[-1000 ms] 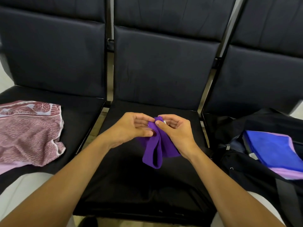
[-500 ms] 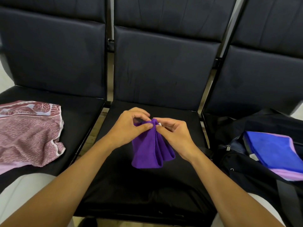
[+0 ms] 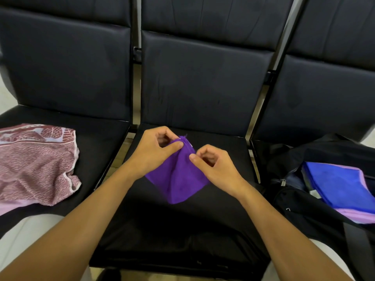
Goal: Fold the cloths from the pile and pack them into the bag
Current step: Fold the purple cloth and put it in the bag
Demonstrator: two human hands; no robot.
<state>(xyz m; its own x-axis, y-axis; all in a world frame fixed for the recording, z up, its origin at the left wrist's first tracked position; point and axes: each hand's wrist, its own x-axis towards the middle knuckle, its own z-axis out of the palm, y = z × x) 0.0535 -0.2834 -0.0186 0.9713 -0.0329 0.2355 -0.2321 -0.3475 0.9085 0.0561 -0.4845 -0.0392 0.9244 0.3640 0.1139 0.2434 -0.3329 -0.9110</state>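
black middle seat point(image 3: 182, 230): left hand point(image 3: 154, 151), right hand point(image 3: 215, 165) both pinch purple cloth point(image 3: 178, 177) top edge.

purple cloth point(image 3: 178, 179) hangs pinched over the middle seat point(image 3: 182, 230).

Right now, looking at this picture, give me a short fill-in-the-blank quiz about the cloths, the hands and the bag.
1. Both hands pinch the ____ cloth over the middle seat.
2. The patterned pink cloth lies on the ____ seat.
3. The folded blue cloth sits in the open black ____.
4. The left hand pinches the cloth's top ____.

Missing words: purple; left; bag; corner
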